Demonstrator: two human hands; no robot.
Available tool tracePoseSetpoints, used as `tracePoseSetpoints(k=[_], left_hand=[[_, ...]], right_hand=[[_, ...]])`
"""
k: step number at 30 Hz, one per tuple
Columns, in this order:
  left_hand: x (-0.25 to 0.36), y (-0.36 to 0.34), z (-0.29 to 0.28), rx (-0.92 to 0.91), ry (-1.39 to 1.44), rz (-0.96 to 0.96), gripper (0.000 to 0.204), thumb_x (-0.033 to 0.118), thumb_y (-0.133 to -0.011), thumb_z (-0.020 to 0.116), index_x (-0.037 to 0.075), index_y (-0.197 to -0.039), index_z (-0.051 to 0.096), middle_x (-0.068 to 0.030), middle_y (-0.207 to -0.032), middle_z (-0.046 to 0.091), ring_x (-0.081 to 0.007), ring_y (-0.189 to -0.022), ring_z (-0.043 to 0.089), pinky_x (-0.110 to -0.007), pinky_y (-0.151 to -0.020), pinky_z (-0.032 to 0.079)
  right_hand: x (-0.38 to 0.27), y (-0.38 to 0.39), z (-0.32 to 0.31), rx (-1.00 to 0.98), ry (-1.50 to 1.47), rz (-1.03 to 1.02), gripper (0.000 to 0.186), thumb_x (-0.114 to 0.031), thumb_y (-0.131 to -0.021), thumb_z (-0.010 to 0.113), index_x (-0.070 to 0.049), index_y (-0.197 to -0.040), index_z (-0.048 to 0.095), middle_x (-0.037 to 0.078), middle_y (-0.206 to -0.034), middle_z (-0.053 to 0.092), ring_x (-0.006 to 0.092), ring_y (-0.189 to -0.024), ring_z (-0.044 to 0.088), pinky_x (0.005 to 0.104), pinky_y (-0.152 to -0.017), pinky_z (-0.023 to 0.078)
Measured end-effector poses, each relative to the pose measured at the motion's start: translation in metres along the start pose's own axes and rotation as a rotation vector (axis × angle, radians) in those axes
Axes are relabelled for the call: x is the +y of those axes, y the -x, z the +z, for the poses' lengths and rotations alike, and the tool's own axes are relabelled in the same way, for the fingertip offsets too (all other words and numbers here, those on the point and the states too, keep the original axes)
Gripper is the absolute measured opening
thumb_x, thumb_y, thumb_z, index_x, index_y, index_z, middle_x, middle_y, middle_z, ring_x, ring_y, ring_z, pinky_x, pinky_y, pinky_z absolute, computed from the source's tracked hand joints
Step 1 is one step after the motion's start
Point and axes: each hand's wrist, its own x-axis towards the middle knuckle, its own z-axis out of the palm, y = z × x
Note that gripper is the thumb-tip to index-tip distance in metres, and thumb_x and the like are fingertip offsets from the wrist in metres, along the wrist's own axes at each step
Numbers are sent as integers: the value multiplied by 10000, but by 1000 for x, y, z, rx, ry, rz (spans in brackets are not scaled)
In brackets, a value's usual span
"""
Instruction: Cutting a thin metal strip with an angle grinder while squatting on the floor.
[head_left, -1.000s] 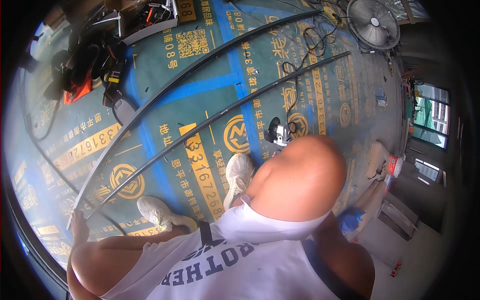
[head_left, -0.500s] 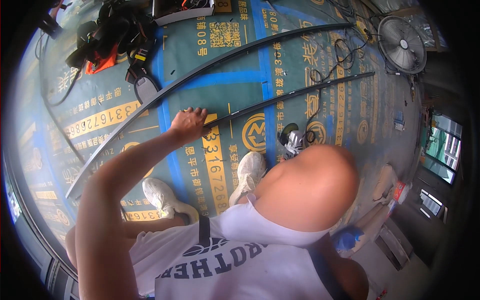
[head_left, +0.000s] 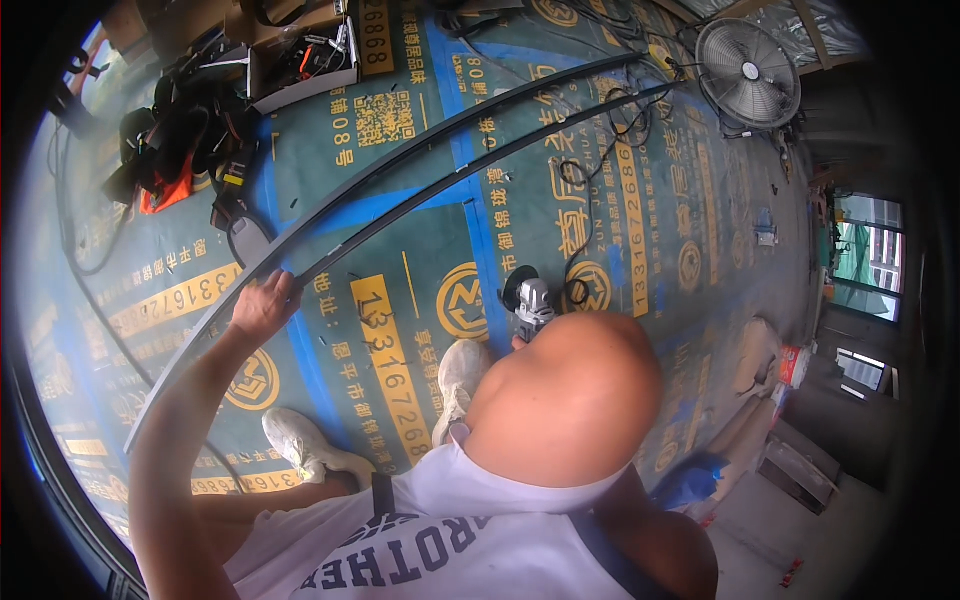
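Now the thin dark bar is brought closer to the longer bar by the left hand.
In the head view, the left hand is seen at 9 o'clock, its fingers closed around the thin dark bar, whose near end is hidden by hand and forearm. From that grip the bar is extended toward 2 o'clock, its far end near the fan. Compared with half a second ago, the gap between the bars is clearly narrowed; handling or comparing them side by side is probably made easier. At the grinder, near the dial's centre, a sliver of skin, seemingly the right hand, is shown; its grip cannot be told.
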Motion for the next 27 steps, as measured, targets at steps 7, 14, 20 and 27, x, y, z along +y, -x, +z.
tracePoseSetpoints(k=[7,14,20,27], left_hand=[[-34,-11,4,115,-148,-14,245,191,-917,729,72,-1038,552,-98,-939,625,-310,-909,675,-449,-670,584],[-43,-2,8,42,-274,-102,266,276,-896,705,94,-1072,625,-91,-1072,576,-266,-1058,594,-400,-812,537],[-32,-14,-3,21,-126,-359,628,259,-780,841,29,-1270,523,-151,-1207,558,-342,-1211,560,-443,-1014,446],[-30,-41,-7,-170,-82,-414,672,290,-756,870,25,-1261,516,-137,-1188,602,-318,-1183,604,-434,-949,547]], right_hand=[[21,-8,18,74,100,-2,568,-260,-686,892,-56,-1174,686,110,-1028,752,285,-974,704,427,-943,523],[9,-98,48,236,299,-79,578,-277,-672,895,-55,-1164,687,118,-1024,755,296,-981,706,432,-947,522],[2,-131,75,251,230,-288,725,-251,-627,920,26,-1221,612,226,-1124,703,396,-1046,674,495,-958,504],[10,-137,72,223,271,-326,777,-275,-645,903,2,-1298,584,224,-1192,696,410,-1110,672,501,-983,510]])
